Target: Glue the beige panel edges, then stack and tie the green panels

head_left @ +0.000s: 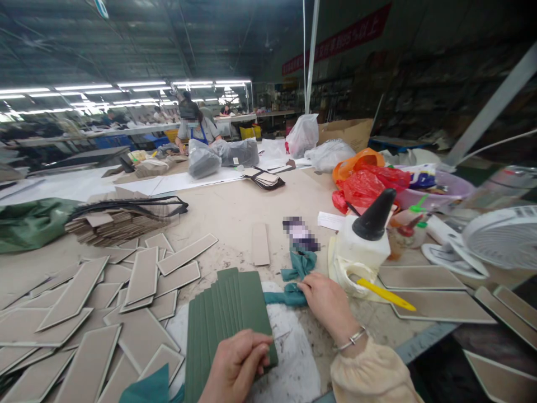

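A fanned stack of green rectangular strips (222,319) lies on a white glue-stained board (293,358) in front of me. My left hand (237,364) rests on the near end of the stack, fingers curled down over the strips. My right hand (329,305) is closed on a teal cloth (291,282) beside the stack, a metal bracelet on its wrist. Just right of that hand stands a white glue bottle with a black cone cap (364,240), with a yellow spatula (386,294) lying below it.
Several beige bordered panels (104,302) cover the table's left; more panels (423,277) lie right. A cardboard stack with black straps (117,221), green bag (29,221), red bags (364,184), a white fan (499,235). A person (195,129) works at the far side.
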`<control>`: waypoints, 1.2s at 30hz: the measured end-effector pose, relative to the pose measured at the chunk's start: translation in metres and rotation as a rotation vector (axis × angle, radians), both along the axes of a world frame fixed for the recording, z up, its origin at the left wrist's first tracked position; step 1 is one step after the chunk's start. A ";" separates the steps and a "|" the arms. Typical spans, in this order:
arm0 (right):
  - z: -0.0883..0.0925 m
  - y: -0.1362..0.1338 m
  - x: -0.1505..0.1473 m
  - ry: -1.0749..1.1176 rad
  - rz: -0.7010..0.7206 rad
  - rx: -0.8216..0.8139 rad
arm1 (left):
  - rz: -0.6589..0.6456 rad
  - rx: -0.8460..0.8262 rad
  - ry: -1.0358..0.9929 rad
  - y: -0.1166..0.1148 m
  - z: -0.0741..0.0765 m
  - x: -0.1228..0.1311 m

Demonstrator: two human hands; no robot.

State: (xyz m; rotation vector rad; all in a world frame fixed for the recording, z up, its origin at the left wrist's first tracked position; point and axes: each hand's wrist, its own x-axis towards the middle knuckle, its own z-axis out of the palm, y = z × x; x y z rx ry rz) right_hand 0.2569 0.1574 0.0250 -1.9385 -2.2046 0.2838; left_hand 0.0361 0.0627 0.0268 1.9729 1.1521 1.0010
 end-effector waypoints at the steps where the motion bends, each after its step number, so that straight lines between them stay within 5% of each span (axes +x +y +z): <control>1: 0.000 0.000 0.000 -0.004 0.007 -0.001 | -0.011 0.000 -0.025 0.000 -0.003 0.001; 14: -0.009 -0.003 0.001 0.137 0.036 0.081 | -0.073 0.034 -0.003 0.000 -0.001 0.034; 24: 0.018 -0.018 -0.010 0.554 0.174 0.110 | 0.186 -0.159 -0.080 0.001 0.005 0.034; 30: 0.025 -0.029 -0.022 0.935 0.230 -0.301 | 0.254 -0.152 -0.301 0.005 0.001 0.034; 36: 0.015 -0.033 -0.019 1.327 0.312 -0.672 | -0.004 -0.214 -0.504 0.004 0.017 0.032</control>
